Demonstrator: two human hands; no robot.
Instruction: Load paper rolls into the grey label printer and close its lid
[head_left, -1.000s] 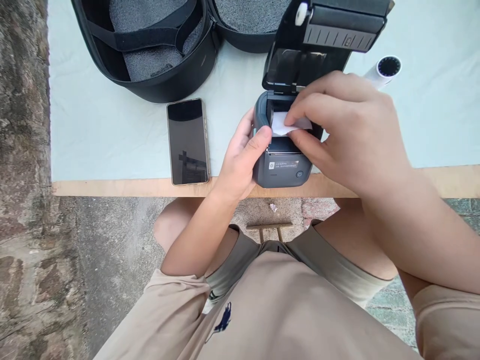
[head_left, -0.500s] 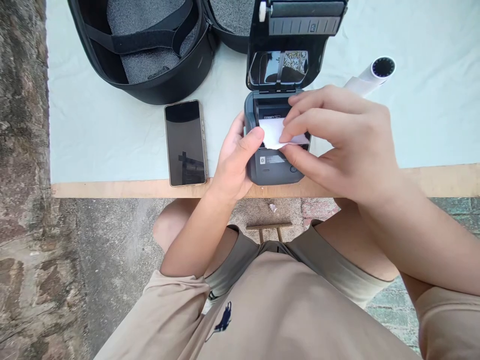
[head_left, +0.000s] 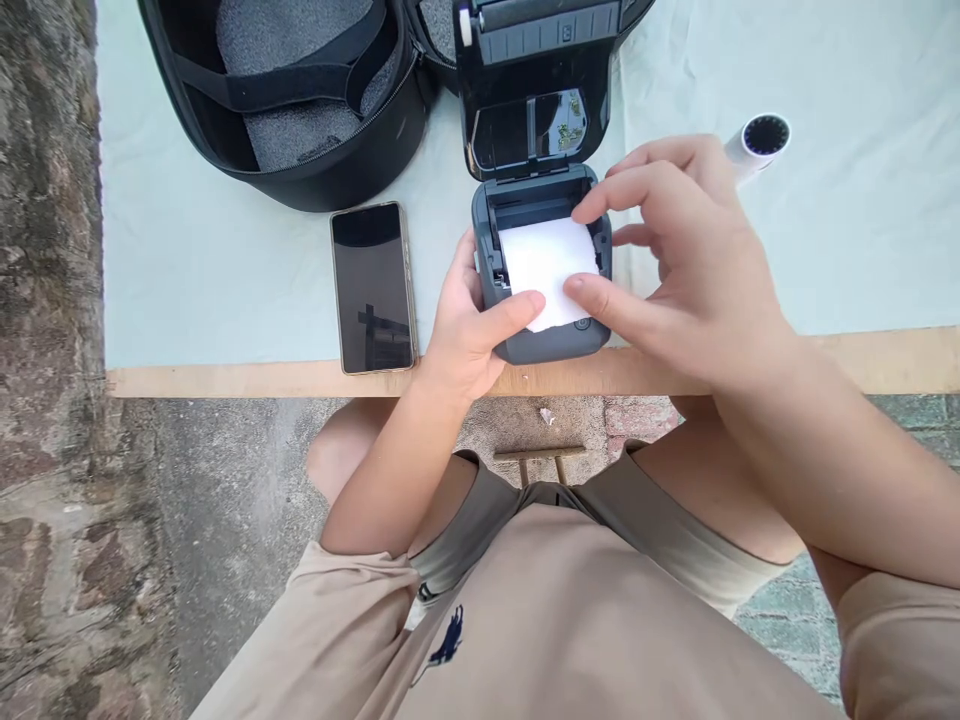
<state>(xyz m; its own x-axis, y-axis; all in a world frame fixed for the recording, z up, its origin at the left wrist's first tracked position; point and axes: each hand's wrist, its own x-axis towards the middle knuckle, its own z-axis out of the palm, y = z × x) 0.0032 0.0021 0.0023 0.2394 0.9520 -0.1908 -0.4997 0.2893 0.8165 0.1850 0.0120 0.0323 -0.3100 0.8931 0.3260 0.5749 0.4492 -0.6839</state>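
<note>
Head view: two hands at an open, boxy dark-grey plastic printer (head_left: 551,347), near the wooden table edge (head_left: 675,374).
The left hand (head_left: 466,345) grips the printer's left side, its thumb pressing a white paper strip (head_left: 541,262) that lies across the bay and over the front lip; the right hand (head_left: 697,265) is loosely open, thumb against the strip, forefinger by its far right corner. I'd worry the paper could skew or crease if the thumbs pull unevenly, or that a bump might drop the raised glossy black lid (head_left: 510,140) on those fingers.
</note>
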